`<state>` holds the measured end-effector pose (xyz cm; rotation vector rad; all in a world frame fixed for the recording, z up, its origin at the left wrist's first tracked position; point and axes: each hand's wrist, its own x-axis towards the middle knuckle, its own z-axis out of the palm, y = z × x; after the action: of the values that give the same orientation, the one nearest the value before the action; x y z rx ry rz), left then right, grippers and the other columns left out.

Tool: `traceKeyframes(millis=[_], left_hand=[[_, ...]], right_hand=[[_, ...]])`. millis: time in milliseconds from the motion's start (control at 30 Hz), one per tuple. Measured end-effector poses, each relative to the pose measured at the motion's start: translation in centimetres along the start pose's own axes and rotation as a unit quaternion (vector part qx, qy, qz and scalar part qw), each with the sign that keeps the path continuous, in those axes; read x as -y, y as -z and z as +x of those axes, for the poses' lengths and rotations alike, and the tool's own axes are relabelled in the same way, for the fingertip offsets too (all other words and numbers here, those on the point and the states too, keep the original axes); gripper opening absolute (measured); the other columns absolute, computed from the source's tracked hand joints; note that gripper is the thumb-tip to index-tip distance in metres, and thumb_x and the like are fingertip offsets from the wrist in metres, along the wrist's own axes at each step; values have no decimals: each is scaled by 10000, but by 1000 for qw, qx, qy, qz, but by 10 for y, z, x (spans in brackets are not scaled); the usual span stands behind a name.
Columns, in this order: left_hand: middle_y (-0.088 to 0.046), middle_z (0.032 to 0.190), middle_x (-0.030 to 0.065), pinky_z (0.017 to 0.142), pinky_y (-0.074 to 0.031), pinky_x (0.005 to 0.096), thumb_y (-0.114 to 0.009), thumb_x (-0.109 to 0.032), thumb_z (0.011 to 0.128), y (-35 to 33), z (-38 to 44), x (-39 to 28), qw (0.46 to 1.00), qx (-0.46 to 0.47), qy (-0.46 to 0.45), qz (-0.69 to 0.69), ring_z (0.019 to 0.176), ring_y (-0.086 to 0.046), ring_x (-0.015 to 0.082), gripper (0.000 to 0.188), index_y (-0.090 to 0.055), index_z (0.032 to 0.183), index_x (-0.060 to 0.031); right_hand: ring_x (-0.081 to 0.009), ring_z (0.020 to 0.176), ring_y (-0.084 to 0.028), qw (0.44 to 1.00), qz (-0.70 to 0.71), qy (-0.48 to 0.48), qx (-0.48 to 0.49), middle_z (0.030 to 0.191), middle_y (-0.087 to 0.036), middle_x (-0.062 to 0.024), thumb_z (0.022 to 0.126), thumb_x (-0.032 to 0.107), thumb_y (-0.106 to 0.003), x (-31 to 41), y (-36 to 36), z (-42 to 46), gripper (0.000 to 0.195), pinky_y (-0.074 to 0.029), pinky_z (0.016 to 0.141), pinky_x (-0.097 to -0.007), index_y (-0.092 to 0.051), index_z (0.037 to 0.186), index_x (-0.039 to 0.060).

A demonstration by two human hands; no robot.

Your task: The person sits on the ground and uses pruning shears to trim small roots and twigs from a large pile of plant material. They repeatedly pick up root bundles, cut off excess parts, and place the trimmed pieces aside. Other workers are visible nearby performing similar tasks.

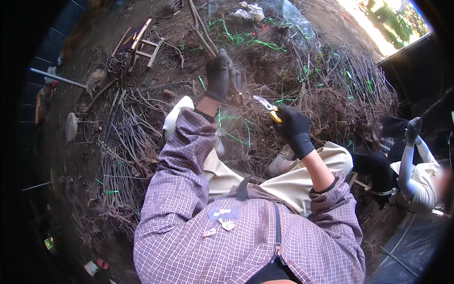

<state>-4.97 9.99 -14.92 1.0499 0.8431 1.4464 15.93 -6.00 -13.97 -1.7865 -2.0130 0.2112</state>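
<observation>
My left hand (pixel 220 72), in a dark glove, is raised ahead of me and grips a woody plant stem (pixel 203 32). The stem's branches point up and away; its cut, rooty base (pixel 237 95) shows just below the fist. My right hand (pixel 291 124), also in a dark glove, holds pruning shears (pixel 271 110) with yellow handles. Their blades point toward the plant's base and stand a little apart from it. Whether the blades are fully parted is too small to tell. Beneath both hands lies a tangle of roots (pixel 255 138) with green ties.
Bundled bare-root stems (pixel 118 170) lie at the left, and a larger pile (pixel 365 80) at the upper right. A small wooden stool (pixel 149 53) stands at the upper left. Clear plastic sheeting (pixel 294 17) lies beyond. A co-worker (pixel 418 184) sits at the right, holding a thin branch.
</observation>
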Motion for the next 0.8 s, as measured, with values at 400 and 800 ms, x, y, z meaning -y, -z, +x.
traceKeyframes(millis=[400, 800], left_hand=[[-428, 537, -52, 364, -366, 260, -654, -345, 907, -25, -14, 22, 982, -133, 132, 36, 407, -417, 76, 314, -521, 731, -121], [-518, 573, 11, 495, -529, 354, -630, -379, 924, 11, 18, 27, 982, -139, 113, -68, 481, -539, 160, 320, -539, 794, -102]], right_hand=[[-314, 870, -612, 973, -43, 226, 18, 920, -611, -123, 713, 264, -706, 7, 6, 29, 348, -490, 740, -424, -593, 1002, 108], [-330, 627, -624, 971, 154, -180, -19, 705, -638, -152, 878, 421, -624, -67, -29, -18, 356, -454, 550, -411, -620, 861, 66]])
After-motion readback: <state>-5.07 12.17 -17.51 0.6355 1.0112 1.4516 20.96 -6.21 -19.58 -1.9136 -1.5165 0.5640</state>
